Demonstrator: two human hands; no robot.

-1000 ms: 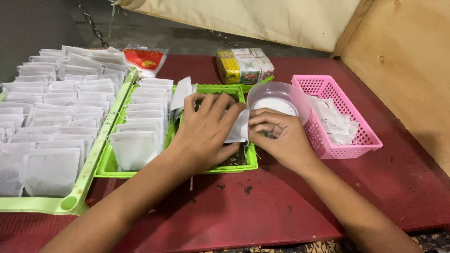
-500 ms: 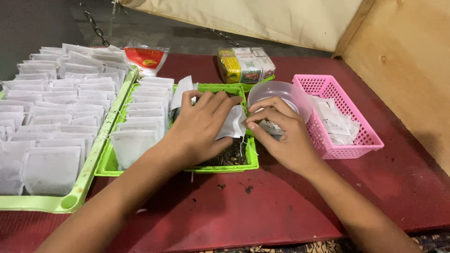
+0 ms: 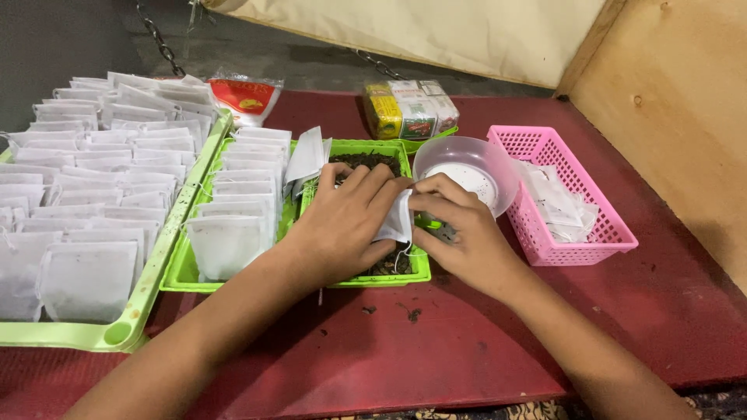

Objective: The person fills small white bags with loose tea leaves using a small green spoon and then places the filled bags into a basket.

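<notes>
On red table (image 3: 436,342): green trays (image 3: 233,281), pink basket (image 3: 580,249)

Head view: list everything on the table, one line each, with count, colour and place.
small paper bag: one, white, pinched between both hands over the small tray
small tray: one, green, centre, dark loose material inside
filled bags: many, white, in rows left of the hands
large tray: one, pale green, far left, full of white bags
bowl: one, clear, right of the small tray
basket: one, pink, right, white bags inside
packets: two, at the back
table: one, red
left hand: holds the bag
right hand: holds the bag
</notes>
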